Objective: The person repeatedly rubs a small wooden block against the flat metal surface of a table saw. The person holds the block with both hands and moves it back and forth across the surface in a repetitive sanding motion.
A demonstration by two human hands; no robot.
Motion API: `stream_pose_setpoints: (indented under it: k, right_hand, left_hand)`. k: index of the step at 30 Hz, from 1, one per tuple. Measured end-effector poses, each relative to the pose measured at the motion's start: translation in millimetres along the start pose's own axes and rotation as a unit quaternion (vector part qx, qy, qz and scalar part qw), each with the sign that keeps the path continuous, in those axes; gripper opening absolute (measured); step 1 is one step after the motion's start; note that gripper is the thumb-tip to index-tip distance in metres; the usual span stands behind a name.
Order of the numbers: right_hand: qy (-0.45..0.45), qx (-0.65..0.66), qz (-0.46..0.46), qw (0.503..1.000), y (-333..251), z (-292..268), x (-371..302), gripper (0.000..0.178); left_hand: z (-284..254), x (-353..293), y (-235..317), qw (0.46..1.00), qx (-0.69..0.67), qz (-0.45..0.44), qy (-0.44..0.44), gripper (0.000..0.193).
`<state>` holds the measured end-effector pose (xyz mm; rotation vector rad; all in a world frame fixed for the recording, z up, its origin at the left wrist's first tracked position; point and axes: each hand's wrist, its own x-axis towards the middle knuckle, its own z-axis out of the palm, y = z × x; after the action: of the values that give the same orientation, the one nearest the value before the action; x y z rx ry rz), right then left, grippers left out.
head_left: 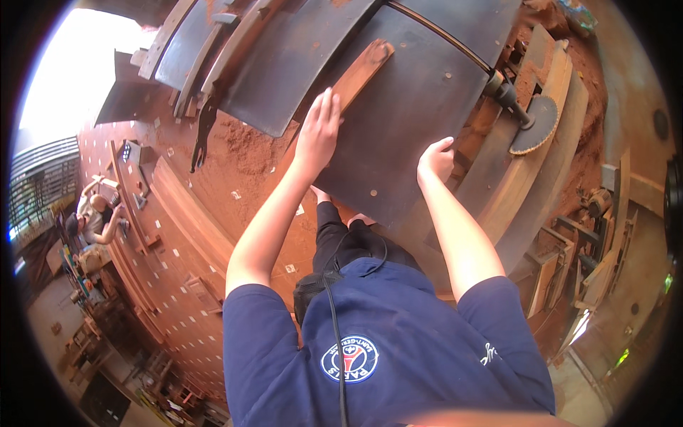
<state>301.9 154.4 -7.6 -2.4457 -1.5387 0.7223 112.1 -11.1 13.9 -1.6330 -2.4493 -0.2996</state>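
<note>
A reddish wooden strip (364, 71) lies slantwise on a dark metal machine table (405, 128), its far end dark and rough. My left hand (319, 135) rests on the strip, fingers stretched out and nearly flat. Close to the table's right edge, my right hand (435, 162) is closed with its thumb out. Its fingers curl out of sight, so what it holds, if anything, is hidden. Beyond it on the right, a toothed circular saw blade (535, 126) sits on the end of a shaft (506, 96).
A metal rod (441, 32) crosses the table's far side. Long boards (530, 164) lie beneath the saw blade. Reddish sawdust (245, 153) covers the floor at left, near a long plank (188, 203). Another person (96, 220) works at far left. Wooden frames (562, 267) stand at right.
</note>
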Motion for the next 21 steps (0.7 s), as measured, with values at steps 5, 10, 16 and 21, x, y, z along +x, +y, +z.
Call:
stream_pose_setpoints:
  k: [5, 10, 16, 21]
  right_hand:
    - [-0.009, -0.007, 0.002, 1.000, 4, 4, 4, 0.074]
    - [-0.003, -0.016, 0.006, 1.000, 5, 1, 3, 0.074]
    - [0.004, -0.019, -0.008, 1.000, -3, 3, 1, 0.073]
    - [0.013, 0.007, -0.015, 1.000, 0, 0, 0, 0.071]
  left_hand:
    - [10, 31, -1, 0.996, 0.077, 0.035, -0.022, 0.054]
    - [12, 32, 0, 0.996, 0.083, 0.033, -0.030, 0.053]
    - [25, 54, -5, 0.994, 0.104, 0.012, -0.020, 0.055]
    - [41, 68, -6, 0.997, 0.073, 0.002, -0.012, 0.056]
